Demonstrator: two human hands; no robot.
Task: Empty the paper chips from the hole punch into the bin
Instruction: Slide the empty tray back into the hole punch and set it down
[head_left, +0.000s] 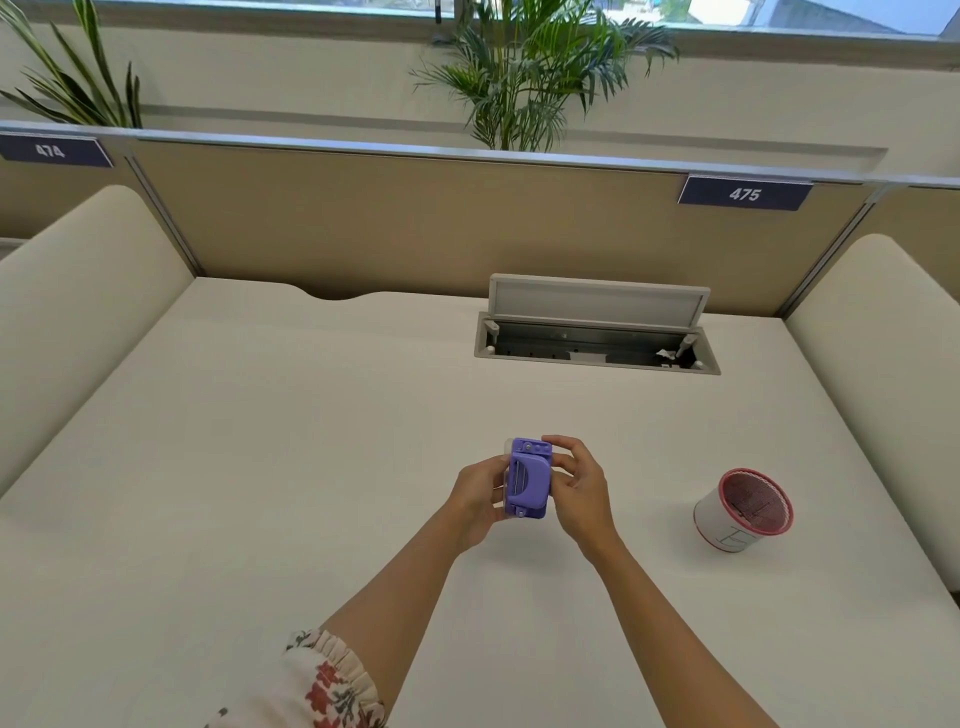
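Presently you hold the punch (527, 479) in both hands above the tabletop (260, 441), well apart from the bin (743, 512) standing to your right. Your left hand (478, 493) has its grip closed on the left side, where a clear chip tray seems to sit; your right hand (576, 480) has its grip closed on the right side and top corner. Judged small, light and rigid, its smooth plastic may slip; the tray will likely pull off with a snap and scatter chips. Hold the body firmly and open it only over the bin. No brand is legible on the punch; the bin's dark marks cannot be read. Partition plates read 474 (50, 151) and 475 (744, 194).
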